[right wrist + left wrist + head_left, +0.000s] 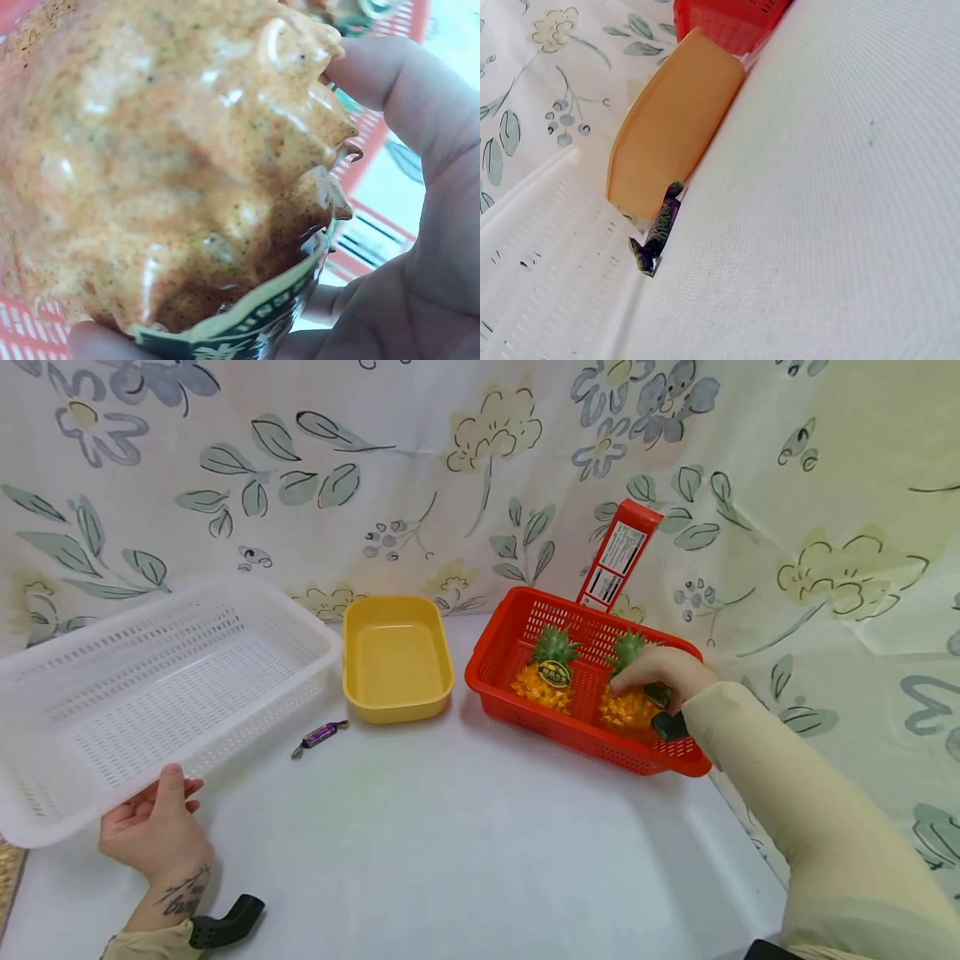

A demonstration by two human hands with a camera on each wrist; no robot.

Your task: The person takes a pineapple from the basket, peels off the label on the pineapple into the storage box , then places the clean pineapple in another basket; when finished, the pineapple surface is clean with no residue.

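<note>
My left hand (159,831) grips the near rim of a white perforated basket (187,693), thumb on top and fingers under the edge. The basket holds nothing and stands at the left. On the right, my right hand (663,672) reaches into a red perforated basket (525,718) and grips a small pineapple (626,706) with green leaves. In the right wrist view, thumb and fingers wrap the side of this pineapple (172,165), by its dark label (240,330). Another pineapple (543,685) lies to its left in the same basket.
Between the baskets stands a yellow tub (397,660). A purple wrapped candy (320,735) lies on the white tabletop (420,843) beside the white basket. A red tag (618,556) rises from the red basket's back rim. Floral cloth (420,468) hangs behind.
</note>
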